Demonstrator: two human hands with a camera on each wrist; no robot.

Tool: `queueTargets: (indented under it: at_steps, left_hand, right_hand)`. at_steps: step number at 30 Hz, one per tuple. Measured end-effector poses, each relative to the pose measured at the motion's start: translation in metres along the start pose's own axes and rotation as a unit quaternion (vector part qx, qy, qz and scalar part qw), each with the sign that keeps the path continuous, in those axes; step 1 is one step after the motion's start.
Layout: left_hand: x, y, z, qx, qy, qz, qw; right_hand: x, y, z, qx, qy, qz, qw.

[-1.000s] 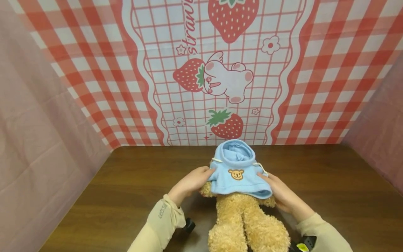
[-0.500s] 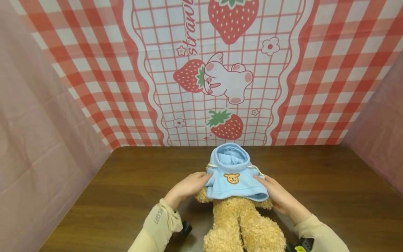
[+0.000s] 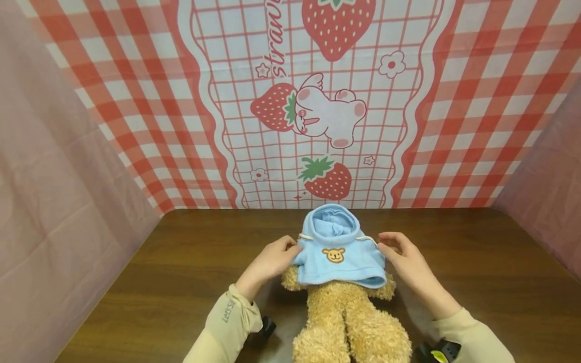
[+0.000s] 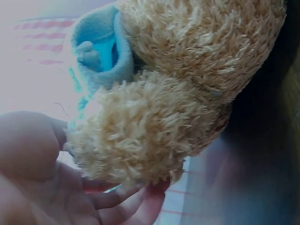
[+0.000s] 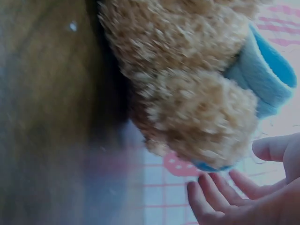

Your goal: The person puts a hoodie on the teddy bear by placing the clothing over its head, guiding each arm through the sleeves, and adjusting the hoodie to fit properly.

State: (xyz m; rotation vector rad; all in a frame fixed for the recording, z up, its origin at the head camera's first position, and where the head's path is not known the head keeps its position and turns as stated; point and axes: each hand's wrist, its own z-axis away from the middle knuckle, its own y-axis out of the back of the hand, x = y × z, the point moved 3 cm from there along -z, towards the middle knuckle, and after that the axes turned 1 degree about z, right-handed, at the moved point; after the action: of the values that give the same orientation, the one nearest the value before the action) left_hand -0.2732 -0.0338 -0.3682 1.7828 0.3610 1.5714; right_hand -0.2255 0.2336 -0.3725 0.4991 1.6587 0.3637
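A tan plush teddy bear (image 3: 327,317) lies on its back, legs toward me, its head out of sight. On its upper body is a light blue hoodie (image 3: 313,269) with a small bear-face patch and white drawstrings. My left hand (image 3: 274,258) grips the bear's sleeved arm on the left, thumb on the sleeve and fingers under the furry paw (image 4: 136,131) in the left wrist view. At the other sleeve, my right hand (image 3: 414,264) has loosely spread fingers; in the right wrist view they stand just off the paw (image 5: 201,122).
The bear lies on a brown wooden table (image 3: 181,262). Behind the table's far edge hangs a red-and-white checked cloth (image 3: 458,126) with strawberry prints. Pink cloths (image 3: 68,201) hang at both sides. Dark wrist devices (image 3: 268,325) sit under the cuffs.
The bear and hoodie shifted slightly left and toward me, then stayed put. My right hand has since let go of the right sleeve, its fingers lifting and spreading outward. My left hand remains at its sleeve.
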Motion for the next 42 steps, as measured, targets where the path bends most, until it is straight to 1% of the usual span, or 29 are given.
queueTargets:
  at_steps: [2, 4, 6, 8, 10, 11, 13, 16, 19, 21, 25, 27, 29, 32, 34, 39, 42]
  left_hand:
    - [0.003, 0.004, 0.001, 0.026, -0.014, -0.006, 0.9995]
    - [0.007, 0.009, 0.003, 0.057, -0.035, -0.004, 0.9978]
    - [0.012, 0.015, 0.005, 0.091, -0.065, 0.005, 0.9937]
    - [0.017, 0.021, 0.009, 0.120, -0.099, 0.014, 0.9877]
    - [0.022, 0.025, 0.012, 0.135, -0.137, 0.015, 0.9813]
    - [0.025, 0.026, 0.014, 0.136, -0.155, 0.008, 0.9785]
    - [0.030, 0.027, 0.018, 0.123, -0.191, -0.013, 0.9738]
    - [0.037, 0.023, 0.023, 0.075, -0.230, -0.064, 0.9682]
    - [0.042, 0.015, 0.027, 0.017, -0.247, -0.116, 0.9619]
    - [0.043, 0.010, 0.030, -0.006, -0.249, -0.151, 0.9565]
    - [0.043, 0.003, 0.032, -0.020, -0.261, -0.204, 0.9433]
    - [0.042, 0.001, 0.032, -0.025, -0.268, -0.217, 0.9384]
    - [0.041, -0.001, 0.032, -0.034, -0.271, -0.225, 0.9353]
    - [0.040, -0.001, 0.031, -0.044, -0.271, -0.228, 0.9343]
    - [0.040, -0.001, 0.030, -0.048, -0.269, -0.222, 0.9359]
    - [0.041, 0.003, 0.029, -0.053, -0.263, -0.189, 0.9447]
    - [0.041, 0.005, 0.028, -0.048, -0.257, -0.177, 0.9490]
  right_hand:
    - [-0.005, 0.008, 0.002, 0.038, 0.041, 0.028, 0.998]
    - [-0.010, 0.014, 0.003, 0.073, 0.084, 0.057, 0.992]
    - [-0.014, 0.019, 0.004, 0.083, 0.120, 0.062, 0.987]
    - [-0.017, 0.023, 0.004, 0.071, 0.147, 0.057, 0.985]
    - [-0.019, 0.025, 0.005, 0.036, 0.160, 0.041, 0.986]
    - [-0.020, 0.026, 0.006, 0.016, 0.166, 0.037, 0.985]
    - [-0.022, 0.027, 0.008, -0.025, 0.177, 0.037, 0.983]
    - [-0.024, 0.027, 0.011, -0.073, 0.204, 0.054, 0.975]
    - [-0.025, 0.025, 0.014, -0.099, 0.229, 0.076, 0.965]
    - [-0.024, 0.022, 0.015, -0.109, 0.238, 0.092, 0.961]
    - [-0.022, 0.015, 0.016, -0.114, 0.252, 0.120, 0.953]
    - [-0.022, 0.013, 0.017, -0.112, 0.259, 0.126, 0.951]
    - [-0.022, 0.011, 0.017, -0.117, 0.263, 0.120, 0.950]
    - [-0.022, 0.009, 0.016, -0.124, 0.256, 0.103, 0.953]
    - [-0.021, 0.008, 0.015, -0.125, 0.249, 0.096, 0.955]
    - [-0.020, 0.008, 0.013, -0.115, 0.243, 0.099, 0.958]
    - [-0.020, 0.009, 0.010, -0.109, 0.235, 0.093, 0.961]
